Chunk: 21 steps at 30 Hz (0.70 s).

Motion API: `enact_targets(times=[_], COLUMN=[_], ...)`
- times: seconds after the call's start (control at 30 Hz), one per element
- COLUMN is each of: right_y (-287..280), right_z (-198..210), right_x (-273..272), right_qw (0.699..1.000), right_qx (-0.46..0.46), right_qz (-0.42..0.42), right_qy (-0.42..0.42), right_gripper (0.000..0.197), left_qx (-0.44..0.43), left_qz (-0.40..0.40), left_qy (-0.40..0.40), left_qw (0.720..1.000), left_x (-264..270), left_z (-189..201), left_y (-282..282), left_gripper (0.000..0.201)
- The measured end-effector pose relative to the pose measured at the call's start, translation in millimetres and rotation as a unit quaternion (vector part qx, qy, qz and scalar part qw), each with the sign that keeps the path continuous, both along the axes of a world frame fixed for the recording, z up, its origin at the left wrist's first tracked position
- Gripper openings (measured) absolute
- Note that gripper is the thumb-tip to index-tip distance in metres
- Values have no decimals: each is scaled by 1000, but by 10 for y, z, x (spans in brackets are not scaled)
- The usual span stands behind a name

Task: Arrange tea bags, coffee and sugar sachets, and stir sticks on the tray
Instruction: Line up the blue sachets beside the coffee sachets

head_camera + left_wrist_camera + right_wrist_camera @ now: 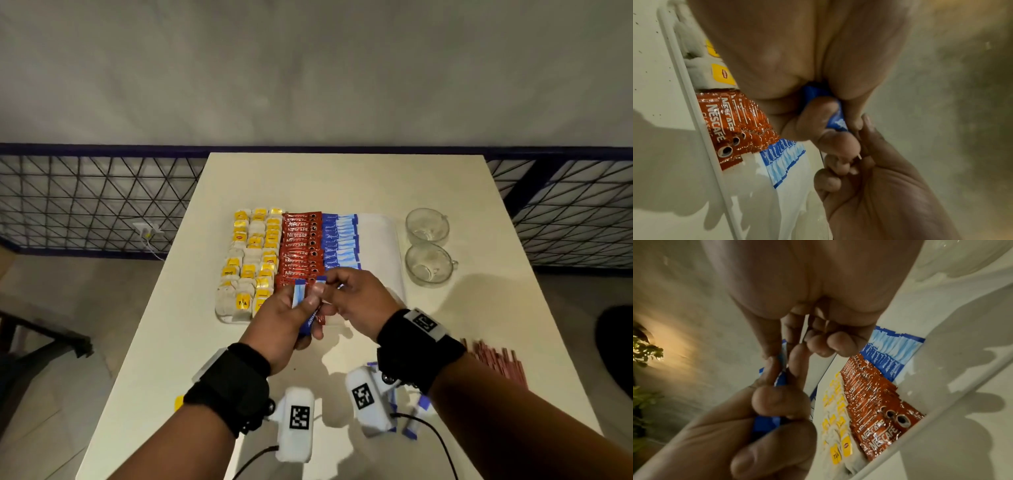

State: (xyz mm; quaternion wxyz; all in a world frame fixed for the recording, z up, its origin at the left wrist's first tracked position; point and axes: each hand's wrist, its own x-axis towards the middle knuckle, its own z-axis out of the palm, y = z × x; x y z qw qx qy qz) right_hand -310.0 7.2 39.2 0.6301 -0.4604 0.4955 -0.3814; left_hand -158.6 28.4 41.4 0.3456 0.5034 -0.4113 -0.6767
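Left hand (287, 310) is clutching a small bunch of blue-and-white paper sugar sachets (299, 295), fingers and thumb wrapped round the lower end, held just above the near edge of the white rectangular tray (380, 233). Right hand (356, 298) is pinching the top of one sachet between thumb and fingertip, looks like it's peeling a single one off the bunch, other fingers curled in out of the way.

On the tray: yellow-tagged paper tea bags (251, 253) fill the left columns, red foil coffee sachets (300, 246) sit in the middle, and a blue-and-white sugar row (340, 240) runs just beside them, stopping short of the near end. Far right strip of the tray is bare.

My take on doing this bit well: pull just one sachet free, keep the printing facing the same way as the row, and lay it overlapping the nearest sachet so the shingling stays even. Don't bump the coffee column.

Both wrists hover over the near tray edge, palms angled toward each other. Reddish thin stir sticks (493, 363) are still on the white table (342, 178), well apart to the right, and a few loose sugar sachets (416, 416) lie under the right forearm.
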Motion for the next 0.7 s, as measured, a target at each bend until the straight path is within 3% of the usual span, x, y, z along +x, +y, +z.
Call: enact_targets(times=[0.13, 0.2, 0.33, 0.47, 0.6, 0.7], right_y=[-25, 6, 68, 123, 155, 144], right_z=[1, 39, 125, 142, 96, 26], right_x=[-186, -251, -331, -392, -393, -375], right_qw=[993, 991, 992, 994, 994, 993], right_qx=[-23, -29, 21, 36, 35, 55], right_qz=[-85, -97, -122, -104, -105, -107], right_qy=[76, 92, 22, 21, 18, 5], right_gripper=[28, 33, 27, 22, 18, 15], left_qx=[23, 19, -19, -39, -62, -97], left_qz=[2, 25, 72, 114, 83, 41], left_qy=[-11, -4, -24, -38, -77, -150], left_qw=[1000, 1000, 997, 992, 992, 983], left_x=[-77, -123, -210, -187, -157, -93], left_z=[12, 19, 36, -7, -47, -79], left_y=[81, 108, 99, 65, 37, -33], left_gripper=[6, 11, 19, 26, 23, 31])
